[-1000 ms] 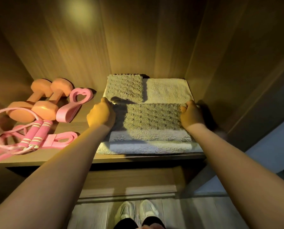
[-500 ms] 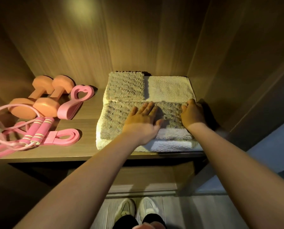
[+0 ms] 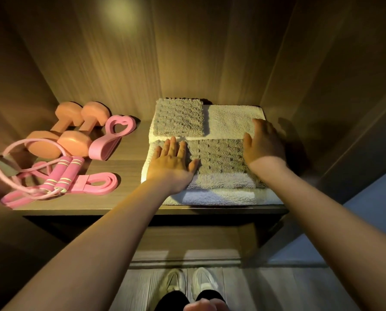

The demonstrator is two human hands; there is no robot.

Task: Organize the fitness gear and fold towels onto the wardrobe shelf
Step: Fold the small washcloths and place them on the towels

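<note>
A wooden wardrobe shelf (image 3: 129,153) in front of you carries two orange dumbbells (image 3: 68,131), a pink heart-shaped grip (image 3: 112,140), a pink skipping rope (image 3: 62,173) and pink band (image 3: 98,182) at left, folded towels (image 3: 221,196) at right.

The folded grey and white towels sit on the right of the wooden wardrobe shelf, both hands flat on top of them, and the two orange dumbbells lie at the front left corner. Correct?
Not quite. The head view shows the two orange dumbbells at the back left, behind the pink skipping rope. The rest holds: the folded grey and white towels sit on the right of the wooden wardrobe shelf, left hand and right hand flat on them.
</note>
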